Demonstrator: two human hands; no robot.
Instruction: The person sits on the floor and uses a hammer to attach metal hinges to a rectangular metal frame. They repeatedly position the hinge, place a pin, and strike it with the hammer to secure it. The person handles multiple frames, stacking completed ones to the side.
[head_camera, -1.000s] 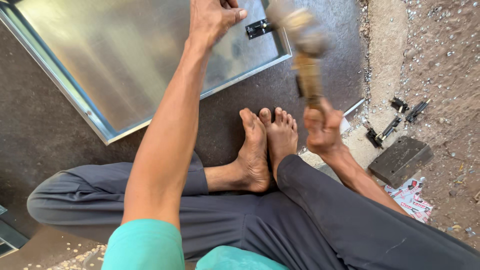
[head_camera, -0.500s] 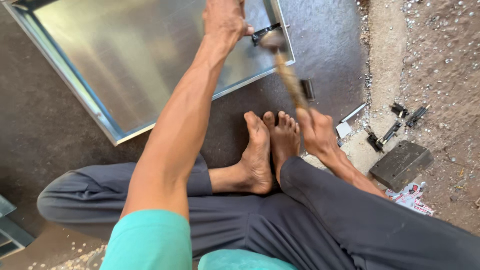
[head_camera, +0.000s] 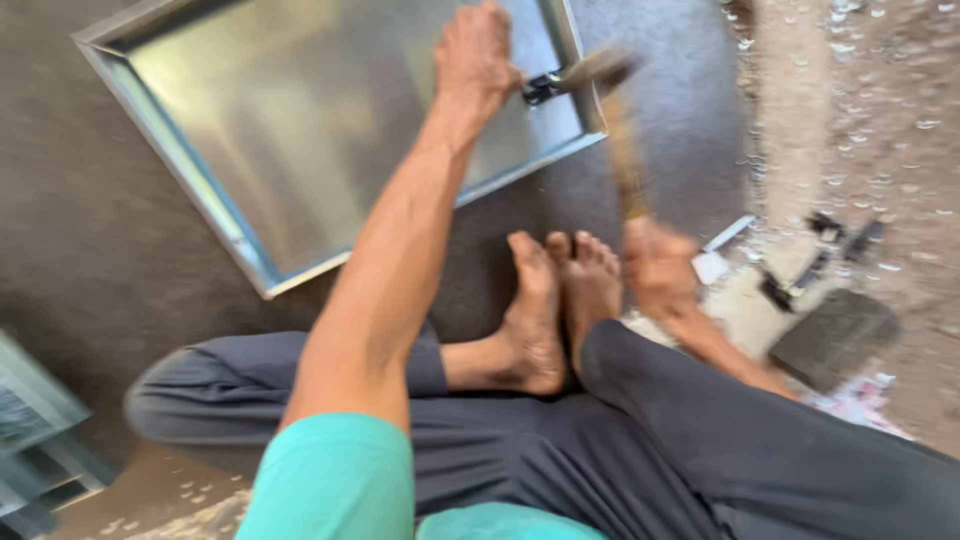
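A wooden-handled hammer (head_camera: 618, 120) is gripped at the lower end of its handle by the right hand (head_camera: 658, 268), fingers closed round it; its blurred head is over the near right corner of a shallow sheet-metal tray (head_camera: 300, 130) lying on the dark floor (head_camera: 90, 250). The left hand (head_camera: 478, 60) is pressed on the tray beside a small dark hinge-like fitting (head_camera: 545, 88); whether its fingers pinch that fitting cannot be told. The hammer is judged head-heavy and rigid, best held low on the handle. The tray looks thin, light, springy and sharp-edged, better steadied flat than lifted by its rim. Bare feet (head_camera: 560, 300) rest between.
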